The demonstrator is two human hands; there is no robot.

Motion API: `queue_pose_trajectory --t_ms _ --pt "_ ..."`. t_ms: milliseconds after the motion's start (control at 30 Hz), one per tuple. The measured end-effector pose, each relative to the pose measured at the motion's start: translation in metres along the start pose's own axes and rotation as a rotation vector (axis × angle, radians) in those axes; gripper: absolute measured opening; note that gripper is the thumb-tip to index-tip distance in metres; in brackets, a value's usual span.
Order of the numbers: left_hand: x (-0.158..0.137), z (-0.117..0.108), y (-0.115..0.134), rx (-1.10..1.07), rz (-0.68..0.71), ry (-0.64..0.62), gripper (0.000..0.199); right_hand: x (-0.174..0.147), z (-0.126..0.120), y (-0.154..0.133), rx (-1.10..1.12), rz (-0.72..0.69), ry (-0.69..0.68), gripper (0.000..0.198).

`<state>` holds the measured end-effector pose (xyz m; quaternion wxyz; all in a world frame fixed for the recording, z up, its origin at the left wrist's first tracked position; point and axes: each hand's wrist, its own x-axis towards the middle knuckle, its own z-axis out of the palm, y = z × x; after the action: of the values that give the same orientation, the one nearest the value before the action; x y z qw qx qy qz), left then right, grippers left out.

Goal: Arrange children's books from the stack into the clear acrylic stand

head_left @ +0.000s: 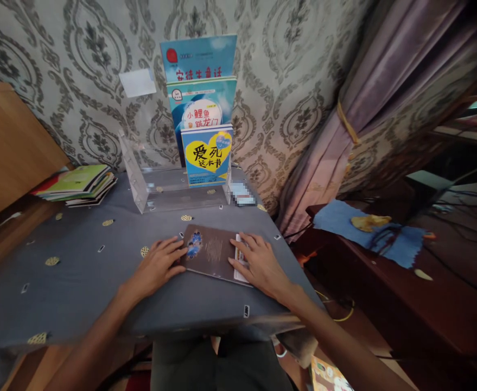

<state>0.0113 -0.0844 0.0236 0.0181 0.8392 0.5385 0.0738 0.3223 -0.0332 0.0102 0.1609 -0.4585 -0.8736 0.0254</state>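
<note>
A thin brown book (214, 252) lies flat on the grey patterned tablecloth (140, 304), with small blue figures printed at its left. My left hand (157, 266) rests at the book's left edge, fingers spread and fingertips touching it. Over the right end of the book lies my right hand (262, 266), its fingers apart and partly covering a white label. Behind the book stands a clear acrylic rack (138, 187). Upright at the rack's right side are a blue book with a yellow heart (208, 157), a teal book (201, 98) and a taller blue book (199, 54).
A stack of books (79, 184) sits at the back left beside a wooden panel (18, 146). Right of the table, a dark red cabinet (385, 304) carries a blue cloth (331, 217) and cables. A purple curtain (319, 174) hangs at the right.
</note>
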Motion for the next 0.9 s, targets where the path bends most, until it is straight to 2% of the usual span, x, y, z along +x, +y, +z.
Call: queue_pose_trajectory --t_ms 167,300,433,567,767,900 --pt "0.014 0.001 -0.014 0.085 -0.064 0.100 0.033 -0.014 -0.006 -0.013 -0.027 -0.019 0.000 0.048" --pt "0.023 0.005 -0.009 0.089 -0.137 0.140 0.038 -0.027 -0.008 -0.026 0.037 -0.062 0.035 0.039" --pt "0.027 0.009 -0.006 0.036 -0.178 0.165 0.045 -0.026 -0.011 -0.031 0.103 -0.072 -0.026 0.031" --pt "0.027 0.013 -0.005 -0.033 -0.200 0.206 0.038 -0.001 -0.010 -0.032 0.155 -0.073 -0.053 0.032" --pt "0.023 0.022 -0.002 -0.046 -0.224 0.248 0.038 0.056 0.011 -0.048 0.233 -0.307 -0.079 0.032" --pt "0.022 0.027 -0.003 -0.042 -0.202 0.291 0.037 0.085 0.026 -0.051 0.250 -0.339 -0.113 0.037"
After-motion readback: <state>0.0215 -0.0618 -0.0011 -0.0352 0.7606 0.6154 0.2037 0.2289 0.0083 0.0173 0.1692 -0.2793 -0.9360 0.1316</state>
